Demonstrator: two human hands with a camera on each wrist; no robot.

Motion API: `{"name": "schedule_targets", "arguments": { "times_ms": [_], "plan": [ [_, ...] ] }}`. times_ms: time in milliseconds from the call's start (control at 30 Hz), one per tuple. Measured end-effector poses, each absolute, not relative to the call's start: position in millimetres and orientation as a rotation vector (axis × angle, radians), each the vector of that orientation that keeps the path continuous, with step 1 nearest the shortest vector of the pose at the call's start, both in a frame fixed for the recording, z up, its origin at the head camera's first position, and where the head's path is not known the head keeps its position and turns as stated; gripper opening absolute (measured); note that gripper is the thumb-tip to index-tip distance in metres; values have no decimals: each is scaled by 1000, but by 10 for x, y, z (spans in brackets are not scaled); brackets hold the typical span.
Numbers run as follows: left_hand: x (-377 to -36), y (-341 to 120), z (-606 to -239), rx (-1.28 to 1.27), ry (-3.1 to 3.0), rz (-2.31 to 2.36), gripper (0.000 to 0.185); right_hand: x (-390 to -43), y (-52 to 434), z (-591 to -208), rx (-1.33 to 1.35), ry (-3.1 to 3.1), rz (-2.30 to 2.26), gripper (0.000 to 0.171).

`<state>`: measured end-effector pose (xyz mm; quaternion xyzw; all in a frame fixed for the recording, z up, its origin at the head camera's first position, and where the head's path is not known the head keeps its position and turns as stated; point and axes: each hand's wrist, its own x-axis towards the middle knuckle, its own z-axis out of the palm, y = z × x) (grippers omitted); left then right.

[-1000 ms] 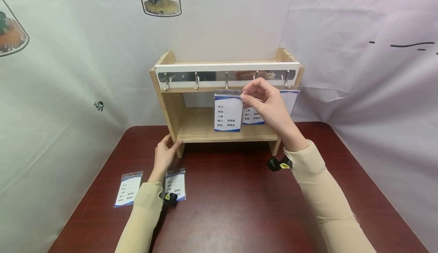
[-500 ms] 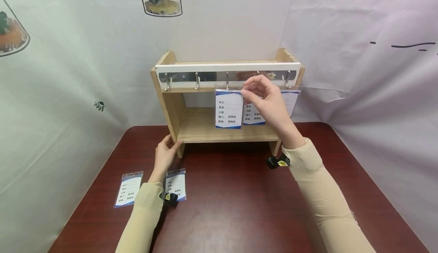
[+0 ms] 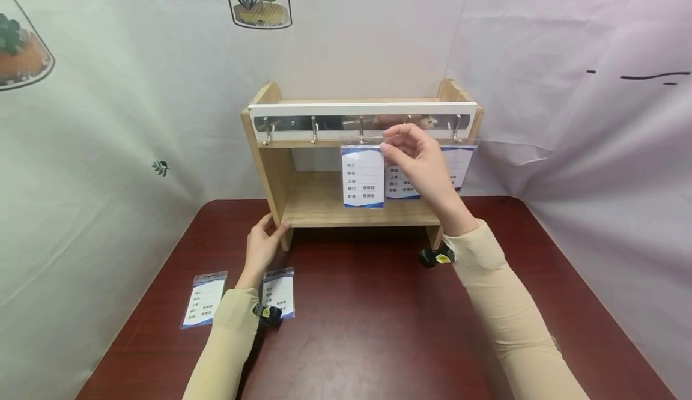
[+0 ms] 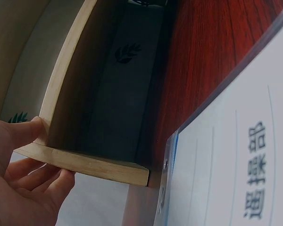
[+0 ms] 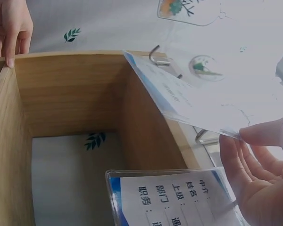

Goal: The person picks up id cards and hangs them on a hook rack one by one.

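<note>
step: hanging badge holders on the hook rail (image 3: 362,122) of the wooden desk shelf (image 3: 270,166); I judge this is the third of five, mid-hang at the centre hook (image 3: 361,130).
right hand (image 3: 418,160): thumb and forefinger pinch the top right corner of the held badge holder (image 3: 363,175); the other fingers curl loosely. The right wrist view shows fingertips (image 5: 262,136) on the clear sleeve edge.
badge position: hangs upright below the rail, top edge at hook height, left of the pinch; the sleeve hangs below and away from the fingers. Cannot tell whether its slot is already over the hook.
left hand (image 3: 263,245): grips the shelf's left front upright near the base, thumb on one face and fingers on the other, bracing it.
already hung: two badge holders (image 3: 456,163) on the right-hand hooks, partly behind the right hand.
waiting: two badge holders (image 3: 204,299) flat on the red-brown table (image 3: 378,328), just beside the left forearm.
next move, my read: line the slot with the hook tip, seat it, check it hangs before letting go. Thin sleeve, small slot, so it needs fine alignment.
risk: the sleeve flexes and slips off the hook.
</note>
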<state>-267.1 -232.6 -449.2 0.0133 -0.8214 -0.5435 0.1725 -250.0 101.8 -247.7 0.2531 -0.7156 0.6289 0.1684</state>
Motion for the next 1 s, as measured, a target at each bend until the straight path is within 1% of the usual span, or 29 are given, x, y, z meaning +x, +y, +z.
{"name": "schedule_targets", "arguments": {
  "times_ms": [333, 633, 1000],
  "plan": [
    [-2665, -2328, -4501, 44, -2339, -1533, 57, -2521, 989, -2498, 700, -2016, 1811, 31],
    [-2649, -2326, -4487, 52, -2340, -1539, 56, -2536, 940, -2513, 696, -2020, 1749, 27],
    [-2664, -2315, -4476, 40, -2334, -1558, 55, -2503, 911, -2526, 598, -2054, 1648, 27]
  ]
}}
